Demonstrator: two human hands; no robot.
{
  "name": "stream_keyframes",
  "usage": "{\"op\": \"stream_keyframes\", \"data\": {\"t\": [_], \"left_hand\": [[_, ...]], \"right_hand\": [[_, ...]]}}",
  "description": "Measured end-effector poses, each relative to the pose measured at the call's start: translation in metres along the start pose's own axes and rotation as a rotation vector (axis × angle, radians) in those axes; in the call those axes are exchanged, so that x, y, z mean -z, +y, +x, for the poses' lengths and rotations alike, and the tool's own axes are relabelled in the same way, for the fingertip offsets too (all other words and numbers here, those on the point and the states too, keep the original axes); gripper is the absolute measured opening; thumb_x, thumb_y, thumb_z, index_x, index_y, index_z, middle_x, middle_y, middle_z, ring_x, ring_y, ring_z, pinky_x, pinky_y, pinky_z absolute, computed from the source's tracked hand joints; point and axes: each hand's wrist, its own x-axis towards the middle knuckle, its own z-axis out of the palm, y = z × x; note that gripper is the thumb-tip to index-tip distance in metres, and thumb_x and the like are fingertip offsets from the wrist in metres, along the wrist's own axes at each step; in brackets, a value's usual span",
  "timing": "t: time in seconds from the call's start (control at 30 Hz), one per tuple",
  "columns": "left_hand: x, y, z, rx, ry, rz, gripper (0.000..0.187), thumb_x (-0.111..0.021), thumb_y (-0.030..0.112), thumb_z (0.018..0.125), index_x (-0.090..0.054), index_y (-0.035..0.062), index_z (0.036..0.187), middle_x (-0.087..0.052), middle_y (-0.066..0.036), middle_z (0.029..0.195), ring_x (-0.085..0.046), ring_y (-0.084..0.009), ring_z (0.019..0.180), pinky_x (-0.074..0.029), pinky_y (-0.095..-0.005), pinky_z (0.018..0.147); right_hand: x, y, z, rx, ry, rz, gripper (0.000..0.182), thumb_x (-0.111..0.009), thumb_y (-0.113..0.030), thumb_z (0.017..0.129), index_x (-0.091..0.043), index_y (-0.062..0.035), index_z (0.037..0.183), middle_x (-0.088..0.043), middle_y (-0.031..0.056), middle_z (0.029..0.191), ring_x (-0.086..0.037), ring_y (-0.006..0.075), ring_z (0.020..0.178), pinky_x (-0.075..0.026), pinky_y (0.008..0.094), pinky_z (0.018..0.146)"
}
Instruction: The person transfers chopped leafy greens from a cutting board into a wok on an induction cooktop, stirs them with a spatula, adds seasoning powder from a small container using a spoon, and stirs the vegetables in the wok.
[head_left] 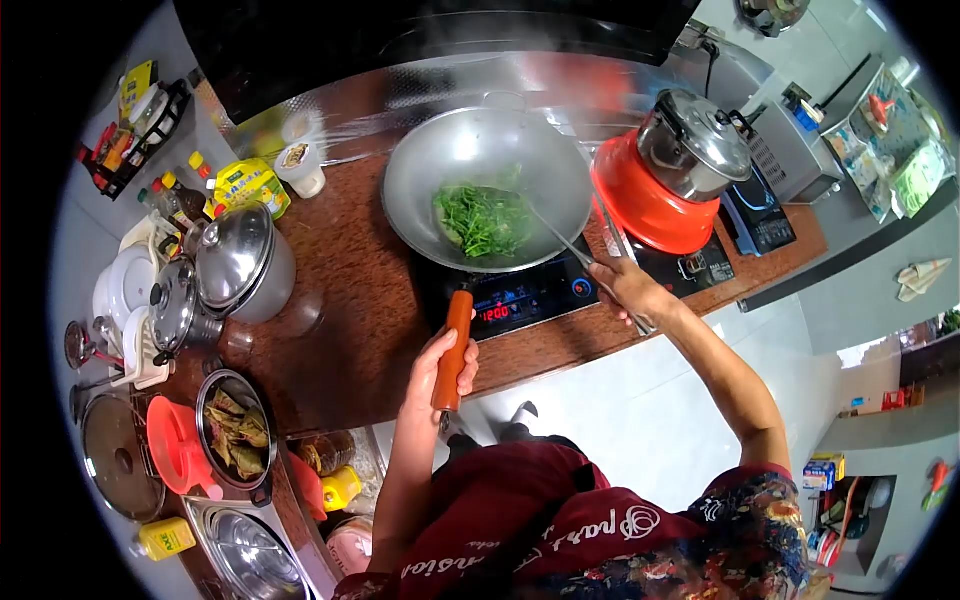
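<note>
A large grey wok (420, 150) stands on the black induction cooker (535, 308), whose red digits are lit. Chopped green leafy vegetables (482, 222) lie in the bottom of the wok, with steam over them. My left hand (437, 365) is wrapped round the wok's brown wooden handle (455, 340). In my right hand (632, 290) is the shaft of a metal spatula (560, 234). The spatula's far end reaches into the greens, which partly hide its head.
To the right, a lidded steel pot (690, 150) sits on a red basin (640, 195). Lidded pots (240, 265), seasoning bottles and a white tub (300, 170) stand at the left. A black pan (237, 430) holds leaf-like pieces. The counter edge (540, 372) runs before me.
</note>
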Motion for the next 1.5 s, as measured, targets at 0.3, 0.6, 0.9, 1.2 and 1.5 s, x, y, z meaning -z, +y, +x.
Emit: {"op": "stream_keyframes", "data": {"t": [0.3, 0.6, 0.9, 1.2, 1.5], "left_hand": [[-0.004, 0.000, -0.001, 0.001, 0.050, 0.054, 0.052, -0.048, 0.033, 0.093, -0.031, 0.0117, 0.137, -0.048, -0.005, 0.077, -0.043, -0.0101, 0.046, -0.040, -0.0219, 0.038], [-0.001, 0.000, 0.000, 0.005, 0.037, 0.057, 0.049, -0.046, 0.032, 0.094, -0.033, 0.0124, 0.136, -0.048, -0.005, 0.078, -0.044, -0.0104, 0.047, -0.040, -0.0225, 0.039], [-0.001, 0.000, -0.002, -0.005, 0.029, 0.045, 0.046, -0.046, 0.031, 0.094, -0.034, 0.0114, 0.134, -0.048, -0.006, 0.078, -0.044, -0.0105, 0.048, -0.041, -0.0218, 0.040], [-0.001, 0.000, -0.001, -0.001, 0.018, 0.049, 0.048, -0.046, 0.031, 0.094, -0.033, 0.0112, 0.135, -0.048, -0.005, 0.078, -0.044, -0.0103, 0.047, -0.040, -0.0218, 0.040], [-0.005, 0.000, -0.001, -0.004, 0.022, -0.008, 0.045, -0.046, 0.028, 0.093, -0.036, 0.0109, 0.133, -0.048, -0.007, 0.078, -0.045, -0.0116, 0.048, -0.041, -0.0223, 0.041]], "right_hand": [[-0.008, -0.005, 0.039, 0.024, 0.148, 0.108, 0.032, -0.041, -0.030, 0.096, -0.049, 0.0005, 0.098, -0.045, 0.0031, 0.061, -0.041, 0.0104, 0.037, -0.035, 0.0261, 0.030], [-0.019, -0.036, 0.067, 0.184, 0.263, -0.371, 0.032, -0.042, -0.029, 0.094, -0.051, -0.0004, 0.105, -0.060, 0.0184, 0.077, -0.059, 0.0319, 0.060, -0.048, 0.0431, 0.054], [-0.020, -0.024, 0.084, 0.214, 0.351, -0.821, 0.030, -0.045, -0.027, 0.091, -0.056, -0.0004, 0.101, -0.061, 0.0300, 0.091, -0.060, 0.0415, 0.092, -0.047, 0.0505, 0.079], [0.032, -0.028, -0.036, 0.243, 0.102, -0.838, 0.032, -0.045, -0.029, 0.093, -0.055, 0.0000, 0.098, -0.060, 0.0256, 0.081, -0.059, 0.0395, 0.084, -0.044, 0.0484, 0.071], [-0.013, -0.013, 0.014, 0.337, 0.152, -0.895, 0.029, -0.045, -0.025, 0.092, -0.053, 0.0008, 0.102, -0.061, 0.0262, 0.087, -0.059, 0.0405, 0.087, -0.045, 0.0475, 0.076]]}}
